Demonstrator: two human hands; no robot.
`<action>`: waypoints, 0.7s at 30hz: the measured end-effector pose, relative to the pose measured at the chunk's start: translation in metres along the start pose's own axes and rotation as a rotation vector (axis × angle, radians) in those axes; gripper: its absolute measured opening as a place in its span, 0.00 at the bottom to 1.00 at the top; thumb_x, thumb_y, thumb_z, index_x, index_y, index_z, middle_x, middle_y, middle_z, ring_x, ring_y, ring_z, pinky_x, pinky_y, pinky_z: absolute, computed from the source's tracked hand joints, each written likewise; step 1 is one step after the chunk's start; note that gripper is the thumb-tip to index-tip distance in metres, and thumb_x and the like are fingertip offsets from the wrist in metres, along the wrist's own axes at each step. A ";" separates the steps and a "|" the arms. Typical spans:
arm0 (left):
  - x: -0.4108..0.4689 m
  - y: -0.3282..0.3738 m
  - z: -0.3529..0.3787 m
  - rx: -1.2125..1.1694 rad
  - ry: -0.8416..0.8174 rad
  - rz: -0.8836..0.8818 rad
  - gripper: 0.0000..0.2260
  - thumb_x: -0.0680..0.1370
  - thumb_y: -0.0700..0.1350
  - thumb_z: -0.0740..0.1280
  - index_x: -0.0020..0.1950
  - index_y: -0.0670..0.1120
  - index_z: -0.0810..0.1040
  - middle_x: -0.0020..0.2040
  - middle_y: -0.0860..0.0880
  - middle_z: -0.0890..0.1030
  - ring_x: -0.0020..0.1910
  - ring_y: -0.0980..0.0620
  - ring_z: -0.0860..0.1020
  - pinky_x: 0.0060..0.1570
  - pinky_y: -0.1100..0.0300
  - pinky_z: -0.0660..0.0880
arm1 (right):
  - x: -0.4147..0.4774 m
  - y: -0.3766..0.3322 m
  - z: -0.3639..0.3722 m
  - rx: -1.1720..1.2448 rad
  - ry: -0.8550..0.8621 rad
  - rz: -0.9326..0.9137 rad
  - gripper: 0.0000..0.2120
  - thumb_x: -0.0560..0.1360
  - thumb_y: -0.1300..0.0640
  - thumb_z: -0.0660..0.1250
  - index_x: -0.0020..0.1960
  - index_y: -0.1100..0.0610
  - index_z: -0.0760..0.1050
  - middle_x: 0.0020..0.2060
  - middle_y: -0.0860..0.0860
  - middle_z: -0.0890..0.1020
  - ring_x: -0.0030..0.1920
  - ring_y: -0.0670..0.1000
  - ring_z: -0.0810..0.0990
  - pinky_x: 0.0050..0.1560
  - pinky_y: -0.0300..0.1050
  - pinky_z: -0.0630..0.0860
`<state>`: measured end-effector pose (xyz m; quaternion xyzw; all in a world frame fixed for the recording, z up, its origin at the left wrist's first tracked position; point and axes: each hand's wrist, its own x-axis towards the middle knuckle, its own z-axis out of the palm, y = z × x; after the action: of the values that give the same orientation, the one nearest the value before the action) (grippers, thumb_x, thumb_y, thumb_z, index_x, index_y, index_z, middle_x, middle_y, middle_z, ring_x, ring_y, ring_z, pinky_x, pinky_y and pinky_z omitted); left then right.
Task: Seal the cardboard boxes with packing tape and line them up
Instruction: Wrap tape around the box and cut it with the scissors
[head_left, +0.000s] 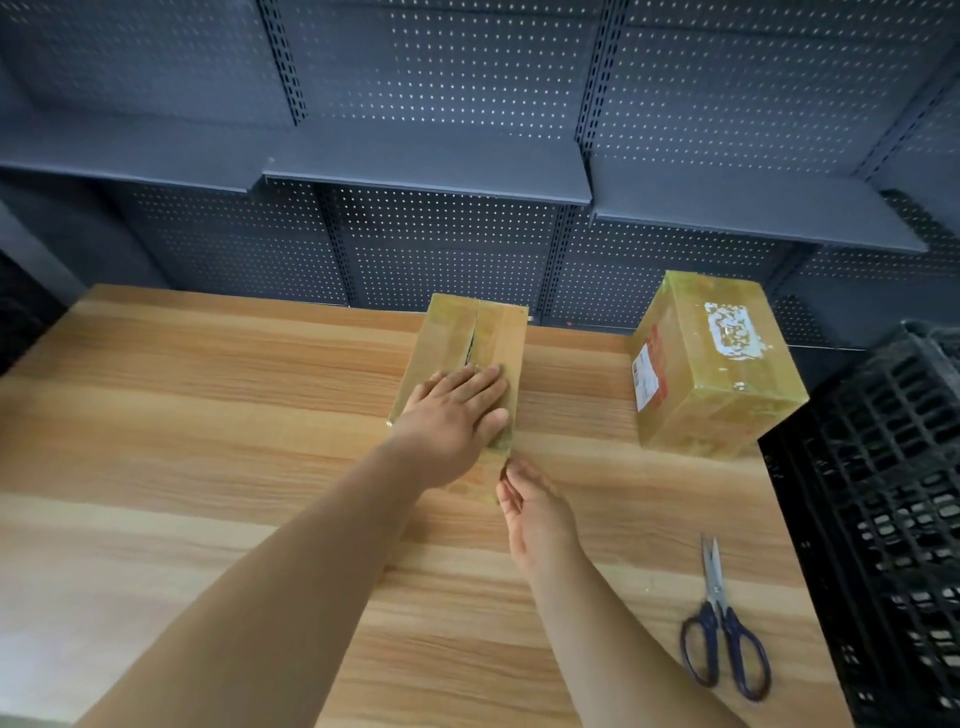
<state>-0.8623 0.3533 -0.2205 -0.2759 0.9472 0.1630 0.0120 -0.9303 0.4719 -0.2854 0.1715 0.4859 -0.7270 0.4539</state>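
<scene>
Under the left hand (452, 421) sits the long brown cardboard box (493, 332) with yellowish tape on it. The hand is palm down, fingers (480, 382) straight and pressed flat on the near half of the lid, gripping nothing. Just past those fingertips the centre seam on top shows a thin dark gap.

The right hand (535, 509) is at the near end of the same box, with its fingertips right at the lower near corner. They look loosely bent, but honestly I can't tell if they're pinching a bit of tape or just touching the cardboard there.

Off to the right of both hands, well apart from them, is a second cardboard box (727, 374) — fully wrapped in glossy tape, with a torn white label on top and a red-and-white sticker on its side. It's turned at an angle to the first one. Both boxes are on the pale wood-grain desk (208, 415).

Nearer than the right fingers and off to their right, blue-handled steel scissors (722, 623) lie closed on the desk. A black plastic lattice crate (883, 519) is past the desk's right edge, and dark grey perforated metal shelving (415, 176) runs behind everything.
</scene>
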 end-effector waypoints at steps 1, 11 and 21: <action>0.000 -0.001 0.000 0.004 -0.016 0.003 0.28 0.81 0.64 0.45 0.80 0.57 0.50 0.79 0.62 0.47 0.78 0.59 0.44 0.75 0.55 0.39 | -0.001 -0.003 -0.001 -0.007 0.008 -0.017 0.05 0.79 0.68 0.64 0.49 0.61 0.77 0.45 0.55 0.81 0.45 0.49 0.80 0.51 0.40 0.76; -0.003 0.005 0.011 0.272 -0.030 0.021 0.44 0.74 0.72 0.53 0.80 0.51 0.38 0.79 0.56 0.36 0.78 0.52 0.38 0.76 0.48 0.39 | -0.019 0.030 -0.008 -0.748 -0.048 -0.553 0.14 0.81 0.66 0.61 0.64 0.59 0.78 0.61 0.42 0.73 0.64 0.41 0.72 0.59 0.25 0.68; -0.010 -0.013 -0.004 0.015 0.009 0.109 0.40 0.75 0.60 0.69 0.80 0.50 0.52 0.80 0.55 0.48 0.79 0.54 0.45 0.72 0.62 0.35 | -0.013 -0.008 -0.026 -0.863 -0.208 -0.588 0.15 0.80 0.59 0.66 0.66 0.52 0.78 0.61 0.45 0.79 0.59 0.43 0.79 0.61 0.46 0.77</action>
<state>-0.8469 0.3463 -0.2192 -0.2246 0.9620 0.1552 0.0006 -0.9354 0.5011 -0.2840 -0.2472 0.7209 -0.5705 0.3061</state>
